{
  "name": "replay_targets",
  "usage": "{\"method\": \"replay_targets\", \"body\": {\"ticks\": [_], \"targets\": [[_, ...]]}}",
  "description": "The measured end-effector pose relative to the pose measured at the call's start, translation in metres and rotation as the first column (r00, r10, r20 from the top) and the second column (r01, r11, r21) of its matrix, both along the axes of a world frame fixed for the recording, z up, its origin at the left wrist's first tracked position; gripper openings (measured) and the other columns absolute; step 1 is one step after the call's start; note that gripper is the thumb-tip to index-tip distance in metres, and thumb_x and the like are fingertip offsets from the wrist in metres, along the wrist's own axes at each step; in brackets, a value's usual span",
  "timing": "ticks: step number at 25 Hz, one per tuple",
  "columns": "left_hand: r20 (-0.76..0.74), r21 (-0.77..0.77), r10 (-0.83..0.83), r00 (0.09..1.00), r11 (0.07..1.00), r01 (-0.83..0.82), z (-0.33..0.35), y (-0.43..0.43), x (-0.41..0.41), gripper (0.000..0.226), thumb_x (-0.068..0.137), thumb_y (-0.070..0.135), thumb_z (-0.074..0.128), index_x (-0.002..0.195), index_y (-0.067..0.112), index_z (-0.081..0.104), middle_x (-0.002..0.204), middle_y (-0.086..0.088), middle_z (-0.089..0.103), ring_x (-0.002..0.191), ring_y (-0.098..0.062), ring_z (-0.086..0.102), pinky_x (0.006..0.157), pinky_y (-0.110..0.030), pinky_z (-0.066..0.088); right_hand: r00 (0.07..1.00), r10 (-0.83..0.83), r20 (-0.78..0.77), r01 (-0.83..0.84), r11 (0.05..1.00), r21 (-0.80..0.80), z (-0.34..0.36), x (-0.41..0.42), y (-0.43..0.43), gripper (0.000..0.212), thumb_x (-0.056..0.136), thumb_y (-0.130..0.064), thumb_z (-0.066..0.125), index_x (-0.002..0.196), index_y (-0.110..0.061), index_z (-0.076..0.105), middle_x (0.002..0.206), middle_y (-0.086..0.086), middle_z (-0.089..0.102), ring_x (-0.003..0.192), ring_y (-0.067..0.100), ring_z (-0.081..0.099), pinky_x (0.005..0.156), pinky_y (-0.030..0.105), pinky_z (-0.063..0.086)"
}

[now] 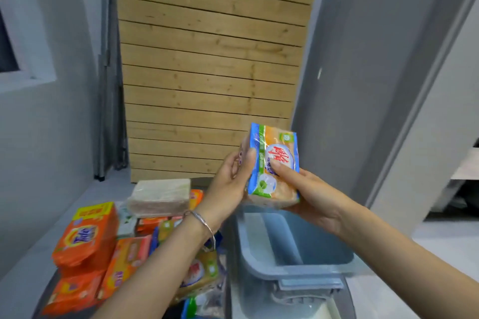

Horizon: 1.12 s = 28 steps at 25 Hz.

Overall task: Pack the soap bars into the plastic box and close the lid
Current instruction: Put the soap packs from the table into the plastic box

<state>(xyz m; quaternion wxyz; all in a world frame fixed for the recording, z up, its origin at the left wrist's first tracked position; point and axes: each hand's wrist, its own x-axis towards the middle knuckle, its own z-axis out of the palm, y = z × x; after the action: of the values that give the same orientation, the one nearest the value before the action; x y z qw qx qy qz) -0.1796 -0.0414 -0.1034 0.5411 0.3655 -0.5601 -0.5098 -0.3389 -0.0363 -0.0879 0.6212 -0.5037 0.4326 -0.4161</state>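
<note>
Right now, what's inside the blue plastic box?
The blue plastic box shows only bare inner walls and floor; no soap is visible inside. Its near corner is out of sight behind the rim. Both hands hold a wrapped soap pack above it.

This looks like a spare corner of a home or a small storeroom rather than a shop or workshop. Plain grey walls [363, 72] close in on both sides, with a window frame [23, 67] set in the left one. A slatted pine panel [207, 72] — perhaps a bed base — leans upright against the far wall, beside folded metal frames [110, 111]. Household goods crowd the low surface — a heap of wrapped laundry soap packs [88, 238] beside a grey-blue plastic storage box [293, 267]. At the right, a doorway opens onto pale flooring [448, 235].
</note>
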Motion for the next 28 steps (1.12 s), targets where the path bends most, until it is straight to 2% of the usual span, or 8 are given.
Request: {"method": "replay_targets", "body": {"ticks": [3, 5, 7, 9, 12, 18, 23, 28], "targets": [[0.161, 0.075, 0.051, 0.986, 0.995, -0.064, -0.03, -0.03, -0.011, 0.059, 0.092, 0.054, 0.022, 0.145, 0.028, 0.025, 0.151, 0.009, 0.033, 0.136, -0.002, 0.031, 0.11, -0.02, 0.022, 0.996, -0.035, -0.086, 0.047, 0.99, 0.136, -0.023, -0.028, -0.014, 0.062, 0.06, -0.051, 0.075, 0.11, -0.015, 0.073, 0.113, 0.008, 0.073, 0.098, 0.02, 0.069, 0.098, 0.039, 0.051], [0.211, 0.163, 0.041, 0.977, 0.984, -0.077, -0.049, -0.045, -0.011, 0.06, 0.094, 0.051, 0.022, 0.149, 0.029, 0.011, 0.156, 0.013, 0.015, 0.142, -0.007, 0.017, 0.108, -0.02, 0.013, 0.988, -0.021, -0.15, 0.052, 0.977, 0.205, -0.039, -0.036, -0.026, 0.057, 0.064, -0.052, 0.073, 0.108, -0.017, 0.072, 0.11, 0.004, 0.075, 0.095, 0.018, 0.069, 0.098, 0.038, 0.049], [0.24, 0.21, 0.041, 0.97, 0.973, -0.093, -0.064, -0.055, -0.011, 0.058, 0.097, 0.044, 0.027, 0.149, 0.027, 0.009, 0.156, 0.011, 0.017, 0.142, -0.01, 0.02, 0.102, -0.016, 0.016, 0.987, -0.008, -0.16, 0.052, 0.961, 0.272, -0.054, -0.036, -0.04, 0.037, 0.074, -0.044, 0.07, 0.1, -0.018, 0.071, 0.101, 0.003, 0.076, 0.082, 0.014, 0.071, 0.083, 0.032, 0.054], [0.152, 0.264, 0.03, 0.988, 0.962, -0.07, -0.073, -0.059, -0.012, 0.052, 0.098, 0.035, 0.034, 0.147, 0.028, 0.02, 0.148, 0.006, 0.038, 0.13, -0.014, 0.044, 0.101, -0.019, 0.036, 0.982, -0.01, -0.187, 0.072, 0.942, 0.328, -0.068, -0.029, -0.052, 0.022, 0.083, -0.035, 0.067, 0.097, -0.018, 0.067, 0.104, 0.007, 0.073, 0.08, 0.016, 0.069, 0.077, 0.032, 0.055], [0.014, 0.303, -0.053, 0.998, 0.952, 0.046, -0.082, -0.059, -0.01, 0.043, 0.097, 0.024, 0.04, 0.138, 0.033, 0.036, 0.105, 0.017, 0.068, 0.086, -0.003, 0.07, 0.061, -0.014, 0.054, 0.98, -0.031, -0.195, 0.105, 0.918, 0.383, -0.089, -0.013, -0.069, 0.03, 0.087, -0.028, 0.066, 0.111, -0.011, 0.062, 0.119, 0.013, 0.068, 0.088, 0.023, 0.067, 0.079, 0.035, 0.055], [0.05, 0.272, -0.033, 0.998, 0.962, 0.018, -0.093, -0.051, -0.005, 0.044, 0.096, 0.03, 0.041, 0.137, 0.042, 0.031, 0.102, 0.02, 0.061, 0.073, 0.011, 0.067, 0.052, -0.009, 0.05, 0.945, -0.098, -0.313, 0.22, 0.898, 0.382, -0.129, 0.0, -0.082, 0.047, 0.085, -0.032, 0.067, 0.123, -0.005, 0.059, 0.12, 0.014, 0.068, 0.112, 0.03, 0.065, 0.099, 0.042, 0.05], [0.076, 0.27, -0.03, 0.997, 0.963, 0.009, -0.091, -0.045, -0.004, 0.047, 0.096, 0.033, 0.04, 0.139, 0.043, 0.026, 0.104, 0.019, 0.058, 0.076, 0.003, 0.067, 0.052, -0.007, 0.049, 0.914, -0.092, -0.395, 0.243, 0.904, 0.351, -0.136, 0.004, -0.08, 0.048, 0.083, -0.037, 0.068, 0.119, -0.006, 0.063, 0.117, 0.012, 0.071, 0.108, 0.027, 0.067, 0.096, 0.037, 0.052], [0.137, 0.236, -0.033, 0.99, 0.972, 0.0, -0.086, -0.043, -0.003, 0.048, 0.096, 0.03, 0.039, 0.141, 0.036, 0.024, 0.101, 0.02, 0.055, 0.067, 0.02, 0.062, 0.05, -0.003, 0.047, 0.917, -0.09, -0.389, 0.238, 0.904, 0.354, -0.123, 0.007, -0.074, 0.045, 0.088, -0.038, 0.062, 0.118, -0.005, 0.064, 0.118, 0.013, 0.07, 0.108, 0.027, 0.067, 0.098, 0.035, 0.051]]}}
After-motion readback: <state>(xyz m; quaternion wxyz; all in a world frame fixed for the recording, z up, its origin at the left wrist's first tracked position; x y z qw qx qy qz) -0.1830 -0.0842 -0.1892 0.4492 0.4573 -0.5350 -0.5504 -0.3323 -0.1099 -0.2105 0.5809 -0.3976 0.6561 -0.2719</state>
